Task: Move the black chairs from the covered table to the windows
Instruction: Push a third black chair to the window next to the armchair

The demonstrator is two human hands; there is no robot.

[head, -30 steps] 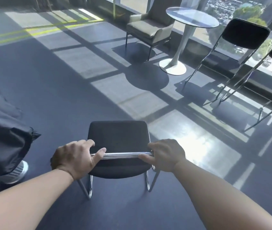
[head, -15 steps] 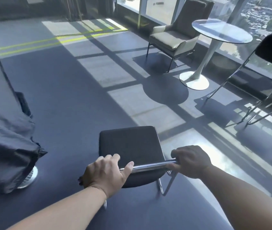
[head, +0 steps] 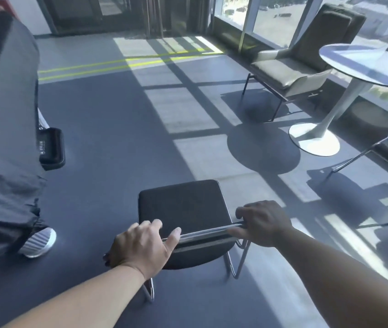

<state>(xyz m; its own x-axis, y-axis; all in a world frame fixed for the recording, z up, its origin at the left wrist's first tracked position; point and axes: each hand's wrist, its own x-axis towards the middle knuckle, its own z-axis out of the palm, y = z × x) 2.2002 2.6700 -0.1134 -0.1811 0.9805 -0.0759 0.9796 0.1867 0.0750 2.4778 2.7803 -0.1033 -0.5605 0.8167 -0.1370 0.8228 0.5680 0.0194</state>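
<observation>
The black chair (head: 183,207) is at 12 o'clock; left hand (head: 141,247) and right hand (head: 263,223) have fingers (head: 242,213) clamped round its chrome rail (head: 207,232), lying 9-to-3. The windows (head: 271,20) are at 2 o'clock.

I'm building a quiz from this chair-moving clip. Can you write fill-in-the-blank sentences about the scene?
1. The left hand and right hand make ____ hands gripping the chrome top bar of the black padded chair.
2. In this view, the round white pedestal table stands to the ____ of the beige cushioned armchair.
3. The painted double floor line is coloured ____.

Missing words: two; right; yellow.
</observation>
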